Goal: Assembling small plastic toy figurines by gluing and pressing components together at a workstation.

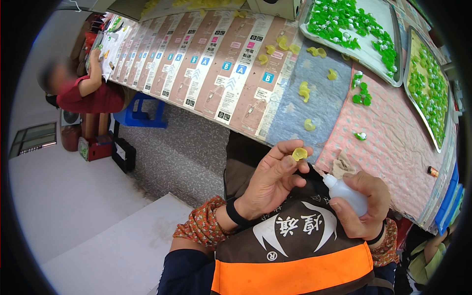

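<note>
Between thumb and fingers, my left hand (275,172) pinches a small yellow cup-shaped plastic piece (299,154), its hollow side showing. My right hand (366,199) is wrapped round a translucent white squeeze bottle (348,194), whose thin nozzle tilts toward the left hand without touching the piece. Just beyond the bottle a crumpled beige cloth (342,165) lies at the table edge. More yellow pieces (304,91) are scattered on the blue cloth (317,69) ahead. On the pink cloth (388,147) sit a few green pieces with white balls (363,94).
Two trays stand at the far right: a white tray (344,51) of green pieces and a second tray (407,91) with green and yellow ones. A small dark cylinder (432,171) lies near the right edge. Another person (101,93) works at the far left beside a blue stool (142,112).
</note>
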`<state>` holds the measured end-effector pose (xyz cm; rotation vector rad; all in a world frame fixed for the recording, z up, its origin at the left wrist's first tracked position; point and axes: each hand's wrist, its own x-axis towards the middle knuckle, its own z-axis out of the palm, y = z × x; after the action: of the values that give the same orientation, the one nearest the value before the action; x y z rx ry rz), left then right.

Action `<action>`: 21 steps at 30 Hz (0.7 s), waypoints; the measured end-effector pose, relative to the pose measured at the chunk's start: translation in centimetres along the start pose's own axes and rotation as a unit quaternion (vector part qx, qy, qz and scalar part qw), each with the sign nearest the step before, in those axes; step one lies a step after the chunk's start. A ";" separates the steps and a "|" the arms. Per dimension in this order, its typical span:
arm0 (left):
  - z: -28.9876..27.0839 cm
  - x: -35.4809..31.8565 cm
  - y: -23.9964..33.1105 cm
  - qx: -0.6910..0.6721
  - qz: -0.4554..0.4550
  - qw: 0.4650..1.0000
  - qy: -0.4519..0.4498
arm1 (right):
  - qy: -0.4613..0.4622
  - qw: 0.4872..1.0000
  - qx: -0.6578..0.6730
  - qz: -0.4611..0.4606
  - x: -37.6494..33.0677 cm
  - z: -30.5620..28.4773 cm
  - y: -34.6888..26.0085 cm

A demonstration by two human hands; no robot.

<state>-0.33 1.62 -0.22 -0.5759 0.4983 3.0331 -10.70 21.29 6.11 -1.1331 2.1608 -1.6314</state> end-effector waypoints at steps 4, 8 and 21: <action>-0.1 0.1 -0.3 -0.031 0.012 0.999 -0.017 | 0.018 0.999 0.021 -0.033 0.2 0.9 0.5; -0.2 0.1 -0.5 -0.045 0.022 0.998 -0.032 | 0.004 0.998 -0.014 -0.061 0.7 1.2 0.3; -0.1 0.2 -0.7 -0.079 0.027 0.996 -0.036 | 0.003 0.997 -0.031 -0.066 0.2 2.0 1.2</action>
<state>-0.41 2.29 -0.61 -0.4623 0.2785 3.1512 -10.21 19.82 4.36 -1.3159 2.1970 -1.6310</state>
